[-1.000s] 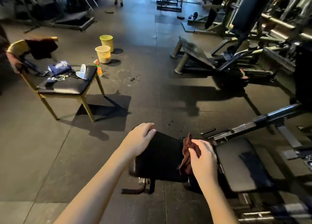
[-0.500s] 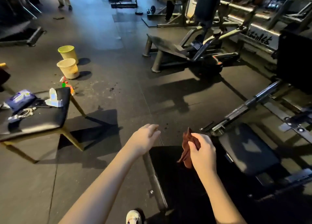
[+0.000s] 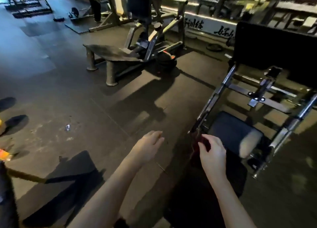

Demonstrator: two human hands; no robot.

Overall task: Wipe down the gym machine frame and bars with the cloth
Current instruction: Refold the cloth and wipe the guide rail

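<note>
1. Far left: the dark rubber floor (image 3: 51,93) carries a small pale scrap of litter (image 3: 67,127). Neither is part of the job.
2. Left of centre: the left hand (image 3: 149,146) hovers above the floor, palm down, its fingers (image 3: 157,135) loosely spread and holding nothing. It touches no part of the machine.
3. Centre right: the right hand (image 3: 213,153) holds the dark red cloth (image 3: 205,142), bunched, with the fingers (image 3: 208,137) and thumb pinching it from above. The cloth sits at the lower end of the left rail (image 3: 215,95). Blur prevents us from saying whether it touches the metal or hangs just beside it.
4. Right: the machine frame (image 3: 262,90) runs up and away from that hand. We note the left rail, the cross bars (image 3: 240,87) beyond the seat pad (image 3: 233,133), the right rail (image 3: 296,117) and a black back pad (image 3: 274,45) at the top.
5. Progress, as we judge it: the light is poor and the metal shows no streaks or damp marks, so we cannot certify any section as wiped. With the cloth at the bottom of the left rail, we take that rail to be the step in hand. The cross bars and the right rail lie well apart from the cloth, and we record them as outstanding.
</note>
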